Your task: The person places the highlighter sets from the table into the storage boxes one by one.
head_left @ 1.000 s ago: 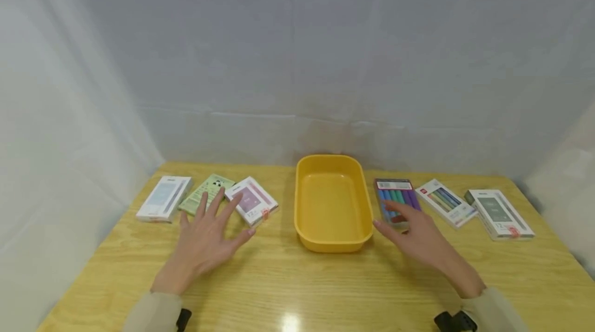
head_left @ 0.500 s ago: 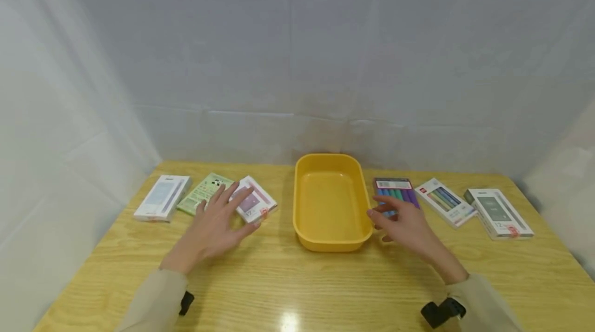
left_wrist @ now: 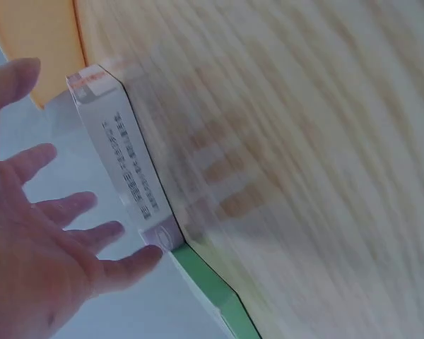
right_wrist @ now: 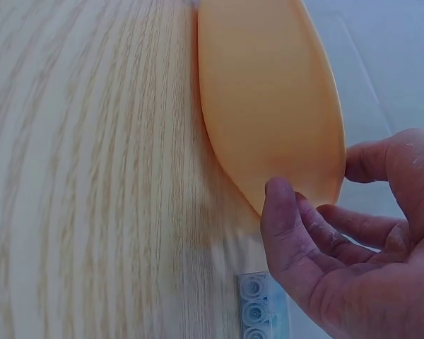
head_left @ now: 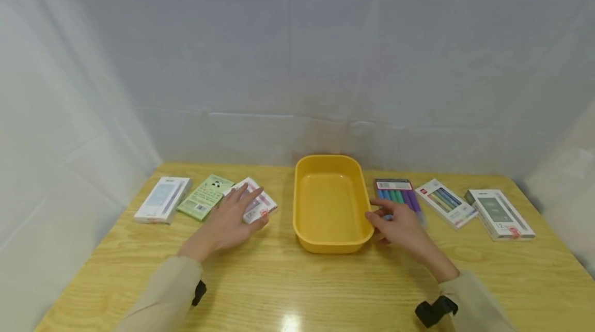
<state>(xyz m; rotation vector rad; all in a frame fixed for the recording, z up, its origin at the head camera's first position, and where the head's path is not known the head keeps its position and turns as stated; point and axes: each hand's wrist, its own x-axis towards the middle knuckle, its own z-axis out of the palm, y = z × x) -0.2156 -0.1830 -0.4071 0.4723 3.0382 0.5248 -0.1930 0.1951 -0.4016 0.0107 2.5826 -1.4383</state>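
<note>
My left hand [head_left: 232,221] hovers with spread fingers over a flat white box with a purple panel [head_left: 258,209]. In the left wrist view, this box's printed side [left_wrist: 126,159] shows just beyond the fingertips. A green packet with a panda picture [head_left: 204,199] lies beside it. My right hand [head_left: 401,228] is at the right side of a yellow plastic tray [head_left: 302,243], thumb and index fingertips right at the rim. The right wrist view shows the relaxed fingers along the tray's outer wall [right_wrist: 268,92]. Partly behind this hand lies a clear pack of coloured pens [head_left: 403,196].
On the left of the wooden table [head_left: 260,290] lies a white box with a pale blue panel [head_left: 162,199]. Farther right are a white pack of coloured pens [head_left: 447,203] and a white box with a dark green panel [head_left: 501,214]. A pale curtain [head_left: 232,63] hangs behind.
My left hand has moved right, from over the green packet to over the purple-panelled box. My right hand has shifted slightly left, up to the tray's rim. The tray and packs stay put.
</note>
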